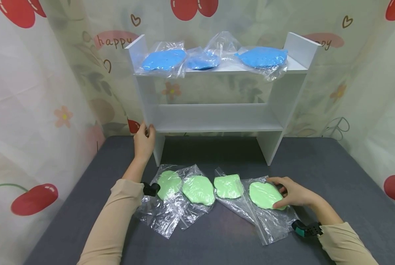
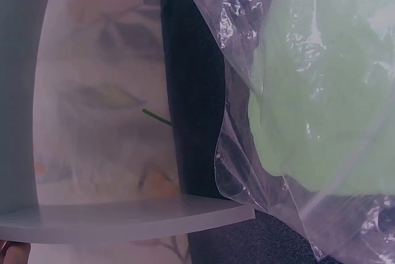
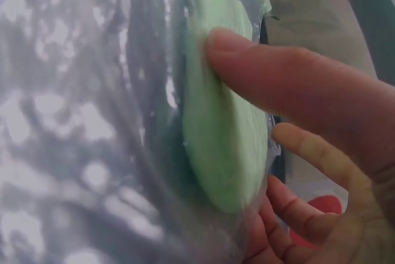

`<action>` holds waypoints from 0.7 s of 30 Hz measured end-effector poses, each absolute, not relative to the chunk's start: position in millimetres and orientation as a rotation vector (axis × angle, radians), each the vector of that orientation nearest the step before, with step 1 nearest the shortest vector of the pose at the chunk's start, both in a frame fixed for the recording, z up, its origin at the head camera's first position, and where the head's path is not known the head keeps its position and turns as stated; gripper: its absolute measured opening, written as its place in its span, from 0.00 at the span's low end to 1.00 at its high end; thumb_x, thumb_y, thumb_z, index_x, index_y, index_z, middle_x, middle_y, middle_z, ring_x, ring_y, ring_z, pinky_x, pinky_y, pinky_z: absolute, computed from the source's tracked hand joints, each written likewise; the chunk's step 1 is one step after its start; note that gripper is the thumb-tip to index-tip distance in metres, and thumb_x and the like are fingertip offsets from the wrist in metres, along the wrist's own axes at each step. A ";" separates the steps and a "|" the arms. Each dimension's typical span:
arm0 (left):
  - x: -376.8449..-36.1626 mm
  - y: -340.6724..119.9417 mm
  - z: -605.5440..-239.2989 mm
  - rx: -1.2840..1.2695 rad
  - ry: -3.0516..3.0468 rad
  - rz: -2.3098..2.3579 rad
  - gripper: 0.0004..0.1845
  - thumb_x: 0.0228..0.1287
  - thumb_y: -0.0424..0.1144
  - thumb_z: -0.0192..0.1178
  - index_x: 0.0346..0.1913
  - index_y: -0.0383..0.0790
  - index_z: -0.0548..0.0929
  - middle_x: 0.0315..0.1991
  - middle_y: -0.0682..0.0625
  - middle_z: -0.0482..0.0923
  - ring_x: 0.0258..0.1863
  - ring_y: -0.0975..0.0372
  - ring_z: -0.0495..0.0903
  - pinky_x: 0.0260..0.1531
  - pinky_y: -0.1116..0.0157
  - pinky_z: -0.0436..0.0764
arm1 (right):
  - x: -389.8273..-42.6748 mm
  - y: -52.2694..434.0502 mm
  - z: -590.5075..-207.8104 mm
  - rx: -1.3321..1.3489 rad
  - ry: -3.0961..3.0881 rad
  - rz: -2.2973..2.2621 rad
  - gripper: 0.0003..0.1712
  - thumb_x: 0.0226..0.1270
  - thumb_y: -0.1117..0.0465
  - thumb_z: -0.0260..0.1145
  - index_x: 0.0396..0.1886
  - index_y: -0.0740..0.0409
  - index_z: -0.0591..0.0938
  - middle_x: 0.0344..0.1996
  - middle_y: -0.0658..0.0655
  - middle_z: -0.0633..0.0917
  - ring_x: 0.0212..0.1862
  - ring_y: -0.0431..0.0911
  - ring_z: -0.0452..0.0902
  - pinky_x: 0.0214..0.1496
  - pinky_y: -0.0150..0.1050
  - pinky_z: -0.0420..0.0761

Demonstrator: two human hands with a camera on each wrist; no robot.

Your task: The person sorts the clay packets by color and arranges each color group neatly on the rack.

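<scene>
Our right hand (image 1: 291,192) pinches rightmost green pack (image 1: 263,194) on dark table (image 1: 230,235); our left hand (image 1: 143,142) grips white shelf (image 1: 214,118) by left side. Three other packs (image 1: 198,189) lie alongside, blue packs (image 1: 164,60) atop shelf.

This appears to be a curtained-off booth; which kind of building holds it cannot be told. Pale fabric curtains (image 1: 108,99) printed with red cherries (image 1: 34,199), orange flowers (image 1: 63,116) and the word "happy" (image 1: 115,39) close in the back and both sides. Inside stands a dark grey flat bench (image 1: 237,243) bearing a white two-tier shelf unit (image 1: 214,117).
</scene>
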State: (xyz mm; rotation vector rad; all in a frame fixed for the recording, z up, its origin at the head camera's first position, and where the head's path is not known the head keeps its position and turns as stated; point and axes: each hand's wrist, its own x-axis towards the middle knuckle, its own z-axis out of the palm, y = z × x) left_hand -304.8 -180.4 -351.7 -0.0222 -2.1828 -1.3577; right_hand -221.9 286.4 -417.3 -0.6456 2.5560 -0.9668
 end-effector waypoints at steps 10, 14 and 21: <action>-304.2 -180.3 -351.7 -0.019 -2.183 -1.367 0.17 0.71 0.40 0.45 0.57 0.38 0.74 0.55 0.36 0.77 0.54 0.47 0.78 0.43 0.49 0.78 | -221.9 287.1 -419.5 -0.661 2.554 -0.948 0.49 0.49 0.54 0.74 0.67 0.67 0.61 0.23 0.53 0.72 0.23 0.36 0.63 0.24 0.31 0.66; -304.8 -180.3 -351.8 -0.016 -2.184 -1.371 0.17 0.71 0.40 0.45 0.56 0.38 0.74 0.54 0.36 0.77 0.51 0.47 0.79 0.41 0.51 0.78 | -221.8 288.4 -423.6 -0.684 2.539 -0.977 0.50 0.51 0.55 0.73 0.69 0.66 0.58 0.13 0.43 0.56 0.16 0.33 0.48 0.19 0.30 0.59; -304.5 -180.4 -351.3 -0.021 -2.177 -1.368 0.16 0.70 0.40 0.45 0.55 0.36 0.74 0.54 0.36 0.77 0.52 0.47 0.79 0.41 0.50 0.78 | -219.3 288.2 -420.8 -0.699 2.544 -1.045 0.49 0.57 0.55 0.69 0.72 0.60 0.53 0.62 0.71 0.65 0.36 0.47 0.75 0.31 0.40 0.76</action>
